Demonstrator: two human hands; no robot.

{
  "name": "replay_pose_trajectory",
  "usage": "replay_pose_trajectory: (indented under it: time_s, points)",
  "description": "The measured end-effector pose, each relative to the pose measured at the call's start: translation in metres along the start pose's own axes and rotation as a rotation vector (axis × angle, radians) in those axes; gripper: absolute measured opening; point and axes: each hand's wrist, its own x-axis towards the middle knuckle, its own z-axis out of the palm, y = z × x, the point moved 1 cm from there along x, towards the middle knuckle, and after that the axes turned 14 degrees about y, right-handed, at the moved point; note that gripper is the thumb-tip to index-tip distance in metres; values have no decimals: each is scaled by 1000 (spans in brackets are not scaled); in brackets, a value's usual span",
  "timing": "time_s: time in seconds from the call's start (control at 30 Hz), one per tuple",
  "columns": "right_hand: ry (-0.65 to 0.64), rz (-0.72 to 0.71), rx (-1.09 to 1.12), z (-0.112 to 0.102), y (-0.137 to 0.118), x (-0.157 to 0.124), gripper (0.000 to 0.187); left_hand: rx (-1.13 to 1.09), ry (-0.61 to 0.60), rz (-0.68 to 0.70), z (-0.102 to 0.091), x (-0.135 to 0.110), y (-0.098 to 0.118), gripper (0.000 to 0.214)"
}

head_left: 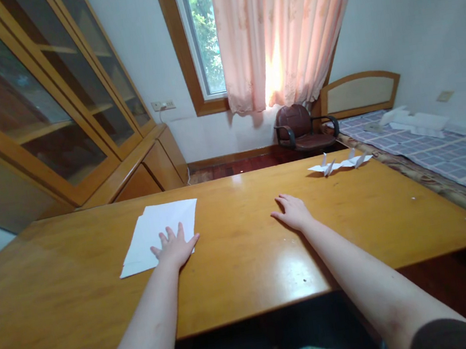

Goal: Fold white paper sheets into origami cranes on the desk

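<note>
Honey-toned wooden desk (237, 266) fills the lower half of the head view, with a glass-fronted cabinet (33, 110) at upper left, a curtained window (277, 29) at top centre and a bed (442, 156) at right. Left hand (174, 247) lies open and palm down, fingers spread, on the lower edge of loose white paper sheets (169, 215), not gripping them. Right hand (292, 212) rests open and empty on the wood, nearest the white origami cranes (339, 163) lying toward the desk's far edge, upper right of it.
</note>
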Motion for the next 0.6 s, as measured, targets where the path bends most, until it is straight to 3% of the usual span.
replay_pose_trajectory:
  time_s: [0.2, 0.37, 0.6]
  points:
    - [17, 8, 5, -1, 1, 0, 65, 61, 53, 20, -7, -5, 5, 84]
    - [38, 0, 12, -2, 1, -1, 60, 97, 115, 208, -17, -14, 17, 57]
    - [44, 12, 32, -4, 1, -1, 55, 52, 57, 6, -32, -14, 20, 40]
